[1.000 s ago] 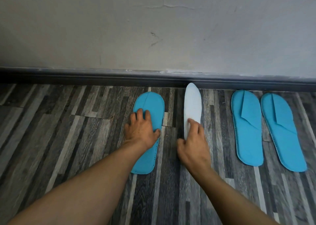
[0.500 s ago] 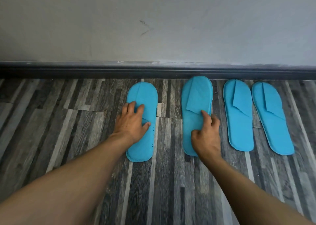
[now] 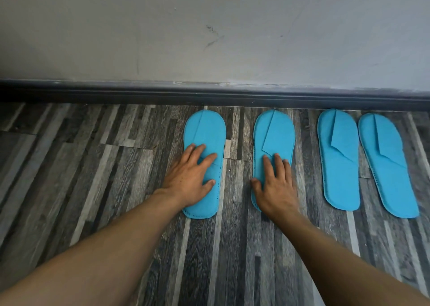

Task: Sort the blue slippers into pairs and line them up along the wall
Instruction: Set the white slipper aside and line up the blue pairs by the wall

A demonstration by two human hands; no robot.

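Observation:
Several flat blue slippers lie toe-first against the dark skirting board. My left hand [image 3: 189, 177] presses flat, fingers spread, on the leftmost slipper [image 3: 204, 131]. My right hand [image 3: 277, 184] rests flat on the second slipper [image 3: 277, 133], covering its heel. A floor-wide gap separates these two. Further right, a third slipper [image 3: 337, 166] and a fourth slipper [image 3: 388, 168] lie close together as a pair, untouched.
The grey wall [image 3: 209, 37] and dark skirting board [image 3: 139, 96] run across the top. Striped grey wood-look floor [image 3: 81, 166] stretches to the left and in front of the slippers.
The second slipper, first on edge with its white sole showing, has been laid flat, blue side up. My right hand slid down onto its heel; my left hand stayed on the leftmost slipper.

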